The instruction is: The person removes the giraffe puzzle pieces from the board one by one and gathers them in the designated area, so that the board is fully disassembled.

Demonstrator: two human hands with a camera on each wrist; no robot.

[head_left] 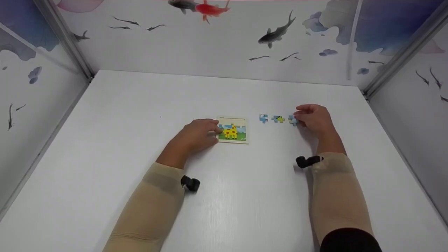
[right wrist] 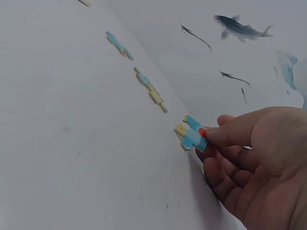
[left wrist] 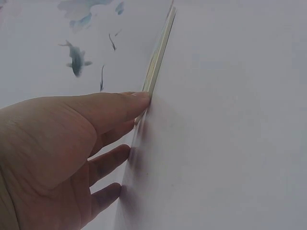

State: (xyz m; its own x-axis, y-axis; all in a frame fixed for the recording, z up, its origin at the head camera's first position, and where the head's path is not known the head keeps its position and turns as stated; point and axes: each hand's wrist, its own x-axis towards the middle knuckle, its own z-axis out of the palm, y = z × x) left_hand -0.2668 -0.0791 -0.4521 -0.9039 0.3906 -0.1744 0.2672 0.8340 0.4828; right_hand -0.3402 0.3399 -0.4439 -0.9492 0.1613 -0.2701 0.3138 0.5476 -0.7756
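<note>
The square wooden jigsaw board (head_left: 232, 142) carries a yellow giraffe picture, with bare wood along the top of its recess. At its left edge is my left hand (head_left: 200, 135), thumb by the near corner and fingertips touching the side. In the left wrist view, the thumb of the left hand (left wrist: 62, 139) meets the board's thin edge (left wrist: 158, 62) and other fingertips rest on the table. My right hand (head_left: 315, 118) pinches a blue jigsaw piece (right wrist: 194, 139) with a yellow knob and a red spot, tilted in the right wrist view.
Two more jigsaw pieces lie in a row between the board and my right hand: a blue one (head_left: 263, 118) and a blue-and-yellow one (head_left: 278, 119). The white table (head_left: 140, 98) meets printed panels at the back (head_left: 217, 49) and sides.
</note>
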